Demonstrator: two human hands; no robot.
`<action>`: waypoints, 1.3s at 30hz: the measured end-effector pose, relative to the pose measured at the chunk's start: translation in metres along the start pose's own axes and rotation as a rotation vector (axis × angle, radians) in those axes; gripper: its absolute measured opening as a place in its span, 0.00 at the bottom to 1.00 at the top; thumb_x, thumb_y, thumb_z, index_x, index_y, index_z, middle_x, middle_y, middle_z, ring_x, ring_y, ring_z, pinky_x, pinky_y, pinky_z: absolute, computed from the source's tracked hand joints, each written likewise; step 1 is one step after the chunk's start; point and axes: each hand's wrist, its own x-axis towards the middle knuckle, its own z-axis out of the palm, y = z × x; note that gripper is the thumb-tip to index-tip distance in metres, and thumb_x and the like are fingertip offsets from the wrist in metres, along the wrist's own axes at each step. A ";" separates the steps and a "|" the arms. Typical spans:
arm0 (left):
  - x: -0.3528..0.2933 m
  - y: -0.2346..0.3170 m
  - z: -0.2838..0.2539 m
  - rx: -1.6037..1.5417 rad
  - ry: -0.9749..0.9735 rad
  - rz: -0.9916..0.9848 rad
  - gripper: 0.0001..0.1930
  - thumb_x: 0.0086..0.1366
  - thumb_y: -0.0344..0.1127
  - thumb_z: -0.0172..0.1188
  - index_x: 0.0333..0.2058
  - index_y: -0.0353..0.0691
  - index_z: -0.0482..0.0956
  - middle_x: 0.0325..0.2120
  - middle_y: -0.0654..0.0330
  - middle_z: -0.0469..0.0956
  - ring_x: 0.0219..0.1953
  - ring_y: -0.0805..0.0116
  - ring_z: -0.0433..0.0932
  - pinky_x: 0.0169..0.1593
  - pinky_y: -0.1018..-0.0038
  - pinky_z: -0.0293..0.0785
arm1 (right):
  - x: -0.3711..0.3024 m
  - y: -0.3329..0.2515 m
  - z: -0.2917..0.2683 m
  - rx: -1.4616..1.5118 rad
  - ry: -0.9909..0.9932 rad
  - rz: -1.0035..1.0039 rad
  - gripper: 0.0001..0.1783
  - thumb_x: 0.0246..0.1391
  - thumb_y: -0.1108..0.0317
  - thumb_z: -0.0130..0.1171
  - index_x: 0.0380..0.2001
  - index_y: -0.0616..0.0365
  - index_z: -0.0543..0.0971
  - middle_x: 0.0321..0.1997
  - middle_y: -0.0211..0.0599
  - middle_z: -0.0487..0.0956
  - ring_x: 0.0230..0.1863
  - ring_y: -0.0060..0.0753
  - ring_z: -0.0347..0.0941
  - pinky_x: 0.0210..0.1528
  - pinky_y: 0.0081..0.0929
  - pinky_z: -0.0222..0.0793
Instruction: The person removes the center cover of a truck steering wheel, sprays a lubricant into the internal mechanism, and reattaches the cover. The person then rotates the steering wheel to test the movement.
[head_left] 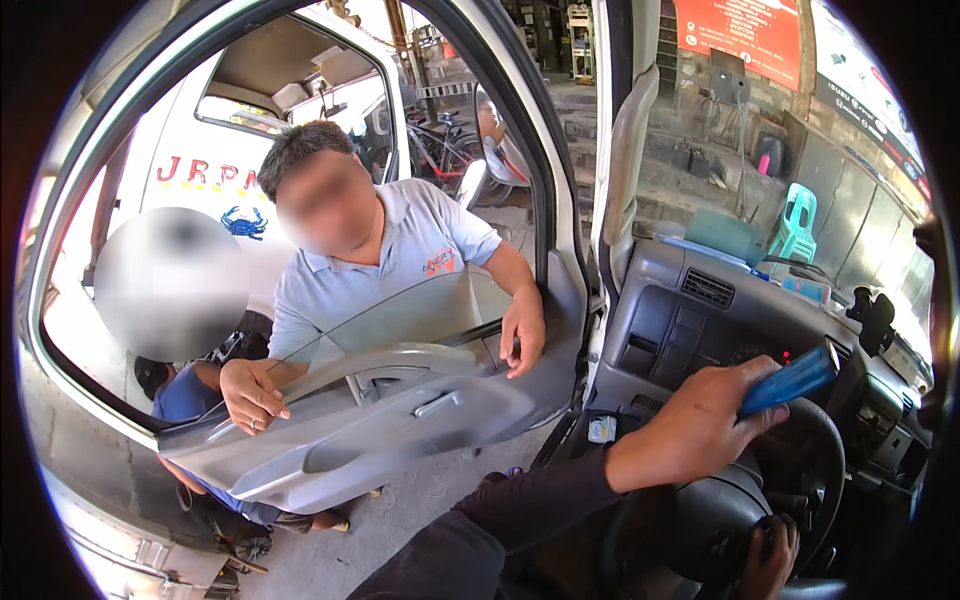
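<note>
My left hand, in a dark sleeve, is raised over the steering wheel. Its fingers are closed around a blue, elongated object with a dark far end; I cannot tell its exact kind. Lower down, my right hand is by the steering column, partly in shadow. Its fingers curl around something dark that I cannot make out. The black steering column cover lies between the two hands, below the dashboard.
The grey driver's door stands open at left. A person in a grey polo shirt leans over its window sill. Another person is behind. A small box sits left of the wheel; a black mount stands on the dashboard.
</note>
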 end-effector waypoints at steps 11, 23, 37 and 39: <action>-0.051 0.001 0.015 0.137 -0.234 -0.187 0.13 0.68 0.36 0.68 0.47 0.40 0.77 0.34 0.44 0.80 0.38 0.39 0.80 0.42 0.56 0.75 | -0.009 0.028 0.058 -0.160 0.282 0.022 0.17 0.70 0.65 0.51 0.51 0.65 0.82 0.56 0.57 0.79 0.60 0.61 0.73 0.66 0.54 0.63; -0.141 -0.031 -0.012 0.461 0.194 -0.311 0.20 0.69 0.33 0.68 0.58 0.39 0.79 0.47 0.45 0.81 0.48 0.44 0.82 0.51 0.59 0.77 | -0.022 0.014 0.071 -0.182 0.350 -0.154 0.22 0.71 0.57 0.51 0.55 0.63 0.82 0.59 0.58 0.76 0.61 0.62 0.70 0.68 0.57 0.59; -0.159 -0.034 0.007 0.170 0.200 -0.425 0.29 0.71 0.34 0.67 0.66 0.29 0.71 0.56 0.43 0.82 0.55 0.60 0.82 0.60 0.66 0.74 | -0.034 0.010 0.053 -0.144 0.296 -0.257 0.31 0.58 0.48 0.66 0.60 0.52 0.80 0.60 0.48 0.75 0.61 0.53 0.70 0.68 0.55 0.57; -0.161 -0.035 0.007 0.231 0.160 -0.509 0.30 0.71 0.34 0.67 0.67 0.29 0.70 0.57 0.44 0.82 0.56 0.61 0.81 0.62 0.67 0.73 | -0.030 0.009 0.051 -0.160 0.363 -0.326 0.34 0.56 0.45 0.66 0.63 0.50 0.79 0.62 0.45 0.73 0.64 0.51 0.68 0.71 0.56 0.53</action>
